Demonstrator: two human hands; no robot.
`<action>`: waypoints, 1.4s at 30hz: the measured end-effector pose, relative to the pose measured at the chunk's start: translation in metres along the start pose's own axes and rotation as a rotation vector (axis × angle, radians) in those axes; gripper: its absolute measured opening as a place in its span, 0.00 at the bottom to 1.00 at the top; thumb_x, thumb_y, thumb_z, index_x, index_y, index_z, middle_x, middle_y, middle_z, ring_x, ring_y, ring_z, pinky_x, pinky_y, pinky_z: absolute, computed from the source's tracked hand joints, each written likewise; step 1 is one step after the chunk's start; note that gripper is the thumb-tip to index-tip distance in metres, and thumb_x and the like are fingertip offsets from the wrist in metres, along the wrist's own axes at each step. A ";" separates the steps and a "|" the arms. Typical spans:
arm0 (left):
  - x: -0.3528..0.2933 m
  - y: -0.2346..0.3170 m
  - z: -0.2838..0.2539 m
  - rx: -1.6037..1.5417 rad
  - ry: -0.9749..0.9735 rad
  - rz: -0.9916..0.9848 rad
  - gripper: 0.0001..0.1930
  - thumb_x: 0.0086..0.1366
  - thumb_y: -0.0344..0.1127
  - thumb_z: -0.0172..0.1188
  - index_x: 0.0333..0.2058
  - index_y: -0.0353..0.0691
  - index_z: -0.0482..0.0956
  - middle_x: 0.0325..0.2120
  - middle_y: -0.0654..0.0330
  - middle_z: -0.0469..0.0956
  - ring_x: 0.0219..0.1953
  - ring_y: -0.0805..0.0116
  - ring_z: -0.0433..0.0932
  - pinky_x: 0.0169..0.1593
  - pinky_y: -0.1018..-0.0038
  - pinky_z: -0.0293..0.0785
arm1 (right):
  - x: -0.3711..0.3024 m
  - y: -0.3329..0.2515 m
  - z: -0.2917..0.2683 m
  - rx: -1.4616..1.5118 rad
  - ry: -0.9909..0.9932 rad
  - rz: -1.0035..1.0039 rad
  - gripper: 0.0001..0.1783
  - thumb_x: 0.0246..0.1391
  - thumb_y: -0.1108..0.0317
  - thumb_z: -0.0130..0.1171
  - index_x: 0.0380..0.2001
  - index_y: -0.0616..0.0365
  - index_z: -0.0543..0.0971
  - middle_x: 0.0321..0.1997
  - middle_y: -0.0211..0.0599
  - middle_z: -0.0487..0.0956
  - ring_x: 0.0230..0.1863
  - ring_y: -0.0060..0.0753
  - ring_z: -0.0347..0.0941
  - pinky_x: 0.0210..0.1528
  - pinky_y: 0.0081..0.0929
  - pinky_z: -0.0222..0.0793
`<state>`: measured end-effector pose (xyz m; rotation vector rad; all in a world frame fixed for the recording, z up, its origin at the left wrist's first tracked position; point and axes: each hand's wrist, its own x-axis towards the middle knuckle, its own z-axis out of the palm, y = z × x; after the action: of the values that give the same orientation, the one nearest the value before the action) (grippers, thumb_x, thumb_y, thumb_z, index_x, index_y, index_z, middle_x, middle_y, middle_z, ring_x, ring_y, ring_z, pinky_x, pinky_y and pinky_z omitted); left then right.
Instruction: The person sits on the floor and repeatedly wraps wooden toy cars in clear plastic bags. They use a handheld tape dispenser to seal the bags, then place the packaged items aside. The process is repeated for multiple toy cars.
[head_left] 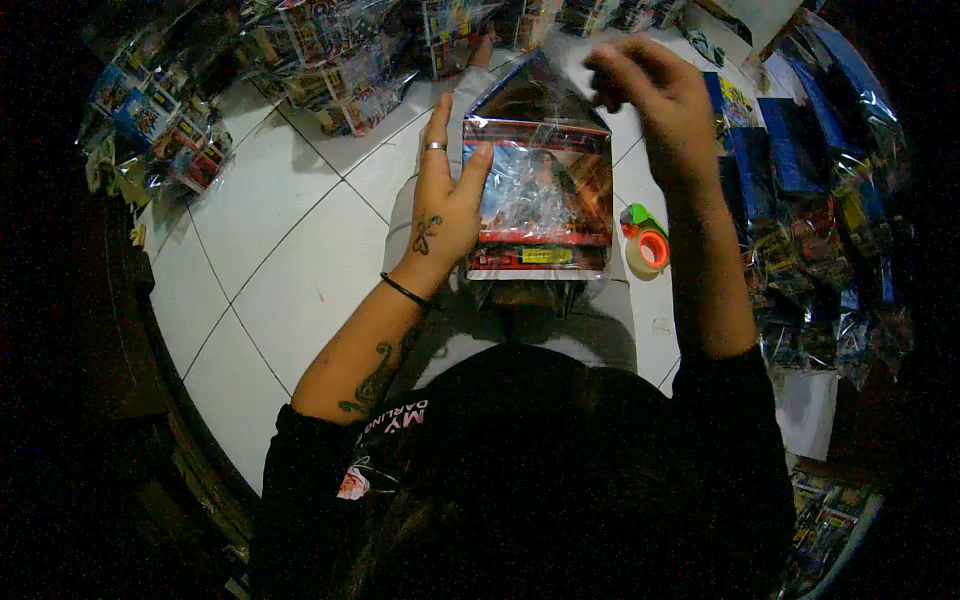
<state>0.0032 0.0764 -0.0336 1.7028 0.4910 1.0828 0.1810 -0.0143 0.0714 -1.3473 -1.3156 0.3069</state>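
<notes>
A picture-printed box (540, 200) in clear plastic wrap stands between my legs, its printed front tilted up. Dark film or an opened flap (540, 95) rises past its far edge. My left hand (450, 195) grips the box along its left side, thumb across the front face and fingers down the side. Above the far right corner, my right hand (655, 95) is raised with its fingers curled together. Whatever it pinches, if anything, is too dark to make out. A small green and orange tape dispenser (648, 248) with a tape roll lies on the floor right of the box.
Plastic-wrapped printed packs (340, 60) are heaped along the far and left sides of the white tiled floor (280, 210). More wrapped packs and blue boxes (790, 150) are stacked on the right. White paper (806, 415) sits below that stack.
</notes>
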 end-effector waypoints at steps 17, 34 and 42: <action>0.008 0.002 -0.003 0.121 0.013 0.119 0.31 0.63 0.37 0.53 0.62 0.35 0.52 0.62 0.45 0.53 0.65 0.52 0.51 0.65 0.64 0.43 | 0.033 -0.017 -0.017 -0.697 -0.070 -0.299 0.20 0.41 0.62 0.65 0.37 0.60 0.75 0.34 0.47 0.74 0.38 0.46 0.74 0.40 0.34 0.69; -0.017 0.062 -0.016 1.058 -0.628 0.501 0.48 0.49 0.58 0.61 0.62 0.37 0.52 0.65 0.54 0.49 0.68 0.59 0.43 0.64 0.44 0.22 | -0.091 -0.009 0.003 -0.406 -0.183 -0.537 0.31 0.43 0.52 0.62 0.46 0.63 0.73 0.53 0.48 0.72 0.58 0.47 0.65 0.59 0.39 0.58; -0.007 0.062 -0.012 0.739 -0.372 0.638 0.47 0.43 0.58 0.63 0.58 0.34 0.60 0.61 0.52 0.56 0.67 0.57 0.47 0.66 0.46 0.26 | -0.107 -0.005 0.040 -0.723 -0.226 -0.336 0.47 0.39 0.43 0.63 0.58 0.61 0.63 0.65 0.47 0.60 0.67 0.48 0.52 0.67 0.51 0.38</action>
<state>-0.0215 0.0526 0.0201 2.7750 0.0880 1.0305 0.1110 -0.0803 0.0098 -1.6682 -1.9202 -0.2904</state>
